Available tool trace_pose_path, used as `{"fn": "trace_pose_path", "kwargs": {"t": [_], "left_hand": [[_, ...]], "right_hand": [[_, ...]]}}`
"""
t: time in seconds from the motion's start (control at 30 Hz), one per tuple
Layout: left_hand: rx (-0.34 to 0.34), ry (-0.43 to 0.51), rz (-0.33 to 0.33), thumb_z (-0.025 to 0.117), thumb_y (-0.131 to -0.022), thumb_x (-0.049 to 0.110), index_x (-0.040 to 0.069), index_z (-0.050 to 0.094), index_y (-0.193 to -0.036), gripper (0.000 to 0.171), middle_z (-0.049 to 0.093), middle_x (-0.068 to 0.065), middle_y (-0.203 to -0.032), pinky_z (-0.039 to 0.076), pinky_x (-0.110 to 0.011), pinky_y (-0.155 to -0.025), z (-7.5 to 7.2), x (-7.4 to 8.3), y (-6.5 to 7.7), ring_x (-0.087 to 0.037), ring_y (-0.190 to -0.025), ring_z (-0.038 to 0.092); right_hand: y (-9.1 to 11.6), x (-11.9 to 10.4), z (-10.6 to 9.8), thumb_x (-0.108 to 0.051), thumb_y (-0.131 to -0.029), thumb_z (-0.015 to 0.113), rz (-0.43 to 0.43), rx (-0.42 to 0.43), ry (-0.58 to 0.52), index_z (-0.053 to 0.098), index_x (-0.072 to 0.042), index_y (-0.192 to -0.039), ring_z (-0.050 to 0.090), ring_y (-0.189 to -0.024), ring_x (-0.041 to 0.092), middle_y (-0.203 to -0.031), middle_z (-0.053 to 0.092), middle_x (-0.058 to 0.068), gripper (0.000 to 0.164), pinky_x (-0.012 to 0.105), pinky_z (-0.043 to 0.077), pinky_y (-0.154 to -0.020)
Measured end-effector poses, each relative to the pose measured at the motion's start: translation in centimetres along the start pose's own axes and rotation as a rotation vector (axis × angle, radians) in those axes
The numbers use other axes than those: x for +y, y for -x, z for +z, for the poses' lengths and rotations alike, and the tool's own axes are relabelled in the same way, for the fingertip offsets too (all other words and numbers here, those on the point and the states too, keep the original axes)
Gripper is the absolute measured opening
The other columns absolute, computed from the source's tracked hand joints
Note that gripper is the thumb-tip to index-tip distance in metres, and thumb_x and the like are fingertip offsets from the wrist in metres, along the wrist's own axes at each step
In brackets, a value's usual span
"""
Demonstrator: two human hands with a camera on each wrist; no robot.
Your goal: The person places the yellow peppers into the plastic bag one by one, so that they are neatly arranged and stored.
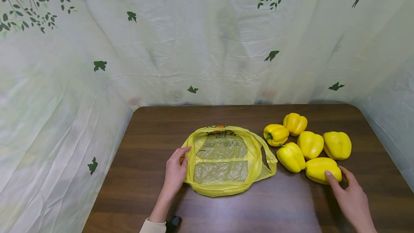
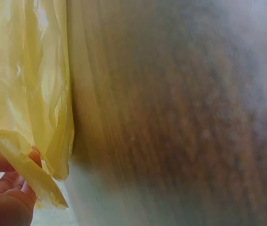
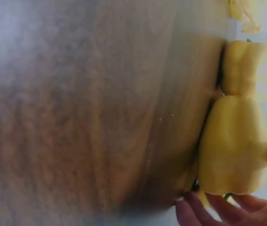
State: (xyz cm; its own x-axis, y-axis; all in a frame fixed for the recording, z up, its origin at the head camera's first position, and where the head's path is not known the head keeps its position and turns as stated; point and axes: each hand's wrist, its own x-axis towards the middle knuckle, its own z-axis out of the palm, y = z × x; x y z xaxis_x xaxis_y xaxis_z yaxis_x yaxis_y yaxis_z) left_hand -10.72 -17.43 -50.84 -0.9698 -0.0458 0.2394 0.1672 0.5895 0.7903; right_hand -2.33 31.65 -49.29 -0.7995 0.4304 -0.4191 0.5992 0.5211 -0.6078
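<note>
Head view: another pepper (image 1: 291, 158) lies between the gripped pepper (image 1: 318, 170) and the bag (image 1: 220, 190).

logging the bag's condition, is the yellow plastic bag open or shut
Open: in the head view, the yellow plastic bag gapes wide with its inside showing, and the left hand holds its edge.

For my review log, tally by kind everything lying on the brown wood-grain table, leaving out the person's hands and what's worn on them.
Glossy yellow bell peppers: 6
Thin yellow plastic bag with handles: 1
Total: 7
</note>
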Motion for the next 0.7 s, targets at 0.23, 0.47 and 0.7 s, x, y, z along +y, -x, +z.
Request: {"fn": "trace_pose_path", "kwargs": {"t": [0.23,0.47,0.7], "left_hand": [[0.008,0.01,0.003,0.059,-0.084,-0.017,0.005,0.071,-0.116,0.04,0.067,-0.005,-0.107,0.05,-0.034,-0.076,0.08,-0.04,0.06,-0.019,-0.09,0.058],[0.017,0.02,0.01,0.059,-0.084,-0.018,0.004,0.07,-0.115,0.04,0.067,-0.006,-0.107,0.051,-0.034,-0.077,0.13,-0.11,0.1,-0.02,-0.091,0.059],[0.035,0.014,0.029,0.059,-0.083,-0.019,0.003,0.07,-0.115,0.041,0.067,-0.007,-0.104,0.05,-0.033,-0.075,0.25,-0.18,0.06,-0.022,-0.087,0.058]], "right_hand": [[-0.16,0.43,0.24,-0.069,-0.092,0.039,-0.014,0.019,-0.011,0.017,0.008,-0.152,0.034,-0.127,0.055,-0.148,0.027,0.037,0.1,0.065,0.033,-0.099],[0.18,0.69,0.18,-0.066,-0.092,0.047,-0.055,0.004,-0.005,0.017,0.009,-0.151,0.035,-0.126,0.055,-0.147,0.027,0.039,0.1,0.066,0.034,-0.098],[0.26,0.66,0.34,-0.061,-0.091,0.055,-0.089,-0.004,-0.019,0.013,0.008,-0.152,0.035,-0.125,0.053,-0.148,0.025,0.039,0.101,0.066,0.033,-0.098]]}}
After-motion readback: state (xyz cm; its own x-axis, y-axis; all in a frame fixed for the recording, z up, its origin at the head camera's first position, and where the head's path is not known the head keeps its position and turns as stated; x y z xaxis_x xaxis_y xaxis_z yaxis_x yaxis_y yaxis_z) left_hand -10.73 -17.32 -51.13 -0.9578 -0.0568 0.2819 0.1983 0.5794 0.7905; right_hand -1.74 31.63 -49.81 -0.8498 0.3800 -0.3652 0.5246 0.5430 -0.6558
